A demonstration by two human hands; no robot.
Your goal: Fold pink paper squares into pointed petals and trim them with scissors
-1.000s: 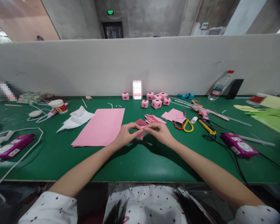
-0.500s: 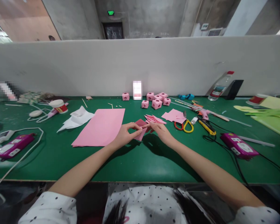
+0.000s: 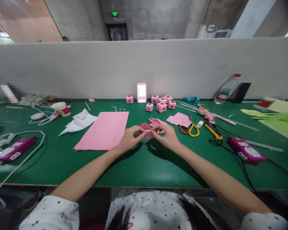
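Between my hands, just above the green table, is a small folded pink paper piece (image 3: 147, 134). My left hand (image 3: 132, 138) pinches its left side between thumb and fingers. Its right side is in the pinch of my right hand (image 3: 167, 136); the fingertips cover part of the folds. Right behind it lies a heap of folded pink paper strips (image 3: 157, 122), partly hidden by my right hand. A stack of large pink paper sheets (image 3: 100, 131) lies beside my left hand. Several pink paper cubes (image 3: 161, 106) with dark diamond openings stand farther back.
Small pink paper squares (image 3: 179, 118), scissors (image 3: 194, 130), a yellow utility knife (image 3: 213, 131) and a pink glue gun (image 3: 210, 117) lie on the right, near a purple power strip (image 3: 246, 150). Crumpled white tissue (image 3: 79, 121) and a paper cup (image 3: 60, 109) are left. A partition (image 3: 98, 70) rises behind.
My right hand has shifted its grip, its fingers now arched with the thumb nearer me on the paper's right side. The paper piece has turned slightly; the left hand has barely moved.
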